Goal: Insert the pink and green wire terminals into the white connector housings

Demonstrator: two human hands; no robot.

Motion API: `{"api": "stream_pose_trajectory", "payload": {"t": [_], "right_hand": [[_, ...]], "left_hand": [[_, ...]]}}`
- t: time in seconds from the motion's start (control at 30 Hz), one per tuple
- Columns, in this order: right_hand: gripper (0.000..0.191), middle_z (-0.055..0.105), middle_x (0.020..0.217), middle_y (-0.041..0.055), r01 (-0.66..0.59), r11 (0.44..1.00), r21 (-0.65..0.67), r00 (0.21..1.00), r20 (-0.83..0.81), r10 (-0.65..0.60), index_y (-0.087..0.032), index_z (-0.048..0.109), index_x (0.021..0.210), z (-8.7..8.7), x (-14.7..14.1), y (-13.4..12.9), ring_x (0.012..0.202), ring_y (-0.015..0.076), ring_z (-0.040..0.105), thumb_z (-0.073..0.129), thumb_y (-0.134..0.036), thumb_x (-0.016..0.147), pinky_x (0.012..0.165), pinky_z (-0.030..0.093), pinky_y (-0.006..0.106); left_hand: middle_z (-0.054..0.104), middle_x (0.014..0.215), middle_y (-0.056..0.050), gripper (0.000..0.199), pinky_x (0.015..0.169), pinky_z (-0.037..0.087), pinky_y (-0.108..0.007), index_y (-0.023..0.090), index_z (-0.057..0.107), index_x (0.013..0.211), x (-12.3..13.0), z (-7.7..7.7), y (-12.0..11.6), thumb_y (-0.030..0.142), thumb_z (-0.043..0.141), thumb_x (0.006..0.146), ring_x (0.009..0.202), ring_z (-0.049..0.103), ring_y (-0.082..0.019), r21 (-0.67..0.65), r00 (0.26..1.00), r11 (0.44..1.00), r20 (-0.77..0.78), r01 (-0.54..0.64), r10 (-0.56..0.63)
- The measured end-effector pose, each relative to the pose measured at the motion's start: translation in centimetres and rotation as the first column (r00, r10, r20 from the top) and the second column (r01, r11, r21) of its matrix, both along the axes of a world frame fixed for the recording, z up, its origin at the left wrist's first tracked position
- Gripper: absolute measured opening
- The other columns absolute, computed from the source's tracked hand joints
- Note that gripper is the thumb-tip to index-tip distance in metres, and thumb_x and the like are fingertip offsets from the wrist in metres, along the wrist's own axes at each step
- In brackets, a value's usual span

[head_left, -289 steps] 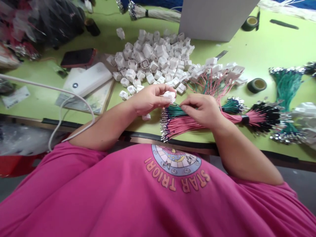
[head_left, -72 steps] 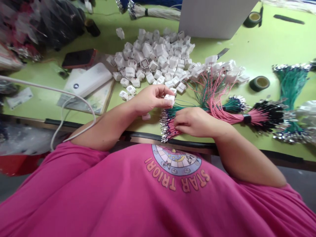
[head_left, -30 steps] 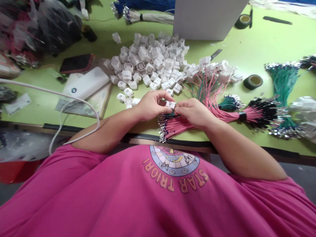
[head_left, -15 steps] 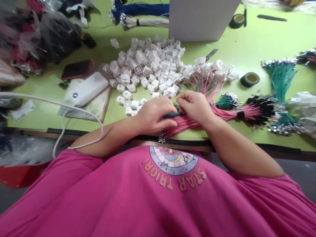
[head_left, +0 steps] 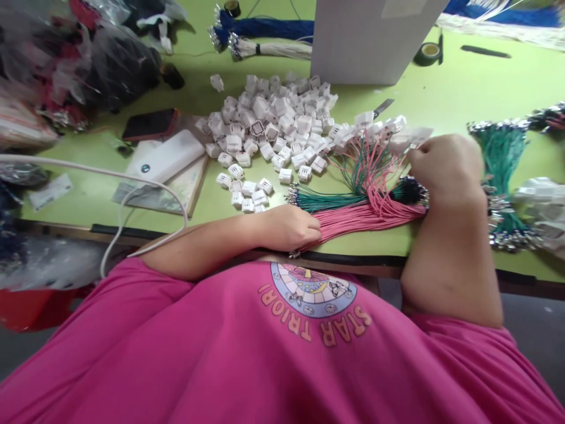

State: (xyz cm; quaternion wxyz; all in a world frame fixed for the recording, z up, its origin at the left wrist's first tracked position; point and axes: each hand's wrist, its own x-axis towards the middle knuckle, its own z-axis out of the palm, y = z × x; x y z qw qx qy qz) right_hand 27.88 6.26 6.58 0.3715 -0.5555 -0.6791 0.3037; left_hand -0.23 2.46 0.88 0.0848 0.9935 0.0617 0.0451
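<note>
My left hand (head_left: 293,228) is closed over the left end of a bundle of pink wires (head_left: 357,221) lying along the table's front edge. Just behind it runs a bundle of green wires (head_left: 329,199) with metal tips. My right hand (head_left: 448,162) is raised at the right, fingers pinched beside white connectors (head_left: 399,126) that have pink and green wires joined to them. What sits in that pinch is hidden. Loose white connector housings (head_left: 282,115) lie in a large heap ahead of my left hand. My right hand and forearm cover the right end of the pink bundle.
A pale box (head_left: 357,44) stands behind the heap. To the left lie a white power bank (head_left: 170,159), a phone (head_left: 150,125) and a white cable (head_left: 132,182) crossing my left forearm. Green wires (head_left: 501,153) lie at the right, and a tape roll (head_left: 428,54) farther back.
My right hand has moved right and away from the left one, up to the wired connectors. My left hand has moved slightly right and down onto the pink wires.
</note>
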Motion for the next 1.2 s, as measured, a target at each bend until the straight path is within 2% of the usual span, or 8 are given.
{"api": "stream_pose_trajectory", "payload": {"t": [0.23,0.4,0.53,0.63,0.77,0.87,1.0,1.2], "right_hand": [[0.02,0.071,0.08,0.0046,-0.119,0.986,0.121,0.979,0.182,0.096,-0.021,0.075,0.095,0.9,-3.5,-2.7,0.08,0.0203,0.064,0.062,-0.027,0.081,0.072,0.047,0.034],[0.02,0.07,0.076,0.0027,-0.545,0.829,-0.123,0.738,0.4,0.544,-0.02,0.073,0.093,-1.8,-5.9,-4.0,0.065,0.015,0.057,0.059,-0.022,0.079,0.063,0.04,0.029],[0.022,0.068,0.072,0.0021,-0.345,0.937,-0.062,0.856,0.389,0.341,-0.018,0.073,0.09,-3.8,-7.1,-3.0,0.063,0.0139,0.054,0.052,-0.017,0.081,0.065,0.039,0.028],[0.025,0.072,0.086,0.0062,-0.263,0.965,0.005,0.883,0.403,0.239,-0.017,0.075,0.097,-4.9,-7.8,-2.3,0.076,0.0172,0.06,0.054,-0.019,0.082,0.073,0.043,0.03],[0.028,0.072,0.097,0.0125,-0.363,0.927,-0.093,0.753,0.558,0.35,-0.014,0.076,0.094,-5.8,-8.9,-2.4,0.086,0.022,0.064,0.05,-0.02,0.088,0.076,0.044,0.033],[0.025,0.072,0.092,0.0116,-0.352,0.935,-0.028,0.797,0.515,0.316,-0.014,0.076,0.085,-6.1,-8.8,-2.4,0.085,0.0224,0.065,0.052,-0.019,0.086,0.075,0.045,0.033],[0.02,0.073,0.086,0.0075,-0.28,0.954,0.104,0.929,0.281,0.242,-0.016,0.076,0.079,-5.9,-8.0,-2.4,0.083,0.0193,0.066,0.056,-0.017,0.079,0.077,0.046,0.03],[0.015,0.071,0.075,0.0026,-0.236,0.968,0.084,0.959,0.184,0.217,-0.018,0.075,0.077,-4.7,-7.6,-3.1,0.068,0.0144,0.06,0.06,-0.021,0.078,0.066,0.042,0.028]], "left_hand": [[0.068,0.08,-0.005,0.026,0.058,0.042,-0.03,0.019,0.073,0.094,-0.5,0.1,0.5,0.021,0.047,0.096,0.07,0.062,-0.015,-0.009,0.988,0.994,0.11,-0.11,0.111],[0.07,0.086,-0.008,0.019,0.066,0.046,-0.029,0.018,0.072,0.093,-1.8,0.7,1.8,0.022,0.054,0.092,0.076,0.064,-0.017,-0.211,0.964,0.966,0.189,-0.148,0.189],[0.071,0.1,-0.007,0.024,0.081,0.051,-0.03,0.021,0.07,0.103,-3.6,1.9,4.2,0.014,0.059,0.084,0.089,0.064,-0.017,-0.428,0.819,0.814,0.239,-0.393,0.521],[0.068,0.114,-0.009,0.032,0.097,0.048,-0.035,0.02,0.067,0.115,-4.3,1.7,5.8,0.014,0.06,0.084,0.105,0.06,-0.021,-0.26,0.724,0.732,0.148,-0.629,0.674],[0.064,0.117,-0.013,0.034,0.099,0.045,-0.038,0.015,0.067,0.12,-3.9,0.1,6.3,0.012,0.054,0.088,0.113,0.055,-0.026,-0.03,0.794,0.794,-0.039,-0.608,0.607],[0.062,0.108,-0.013,0.03,0.093,0.045,-0.037,0.014,0.07,0.114,-3.6,-0.2,6.0,0.012,0.053,0.089,0.106,0.056,-0.026,-0.01,0.77,0.771,-0.061,-0.637,0.635],[0.063,0.105,-0.009,0.028,0.093,0.045,-0.034,0.017,0.07,0.11,-3.7,1.0,5.7,0.019,0.064,0.083,0.1,0.058,-0.021,-0.247,0.683,0.676,0.069,-0.694,0.727],[0.063,0.088,-0.003,0.025,0.072,0.048,-0.027,0.015,0.062,0.1,-3.6,1.7,5.5,0.016,0.065,0.075,0.076,0.056,-0.012,-0.772,0.555,0.379,0.04,-0.511,0.831]]}}
